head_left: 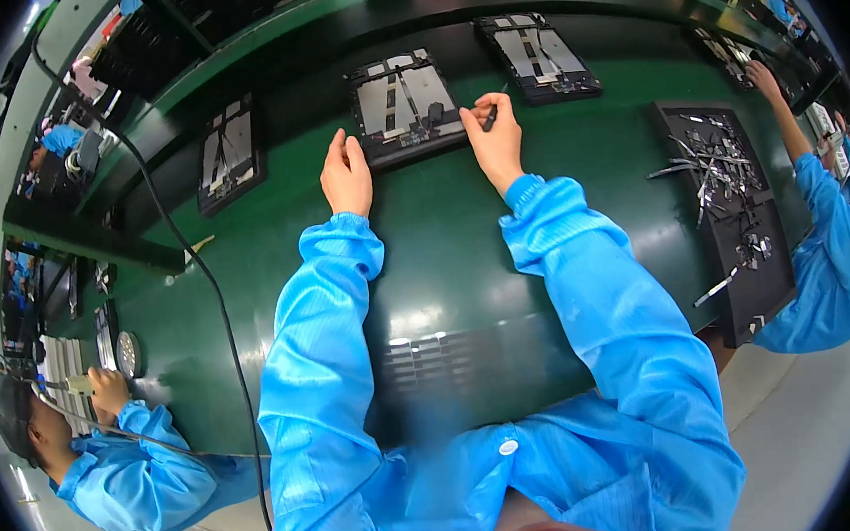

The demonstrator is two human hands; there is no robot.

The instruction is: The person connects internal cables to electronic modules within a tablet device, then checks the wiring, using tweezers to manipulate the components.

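An opened tablet-like device (402, 103) with grey plates inside lies on the green bench (444, 254) in front of me. My left hand (345, 175) rests at its near left corner, fingers together, touching the frame. My right hand (495, 135) is at the device's near right corner, closed on a small dark tool (489, 115) whose tip points at the edge. Both forearms are in blue sleeves.
Two more opened devices lie on the belt, one to the left (227, 151) and one to the right (538, 55). A black tray (735, 211) of metal strips sits at the right. Co-workers in blue work at the left (121, 459) and right (822, 234). A black cable (206, 273) hangs across the bench.
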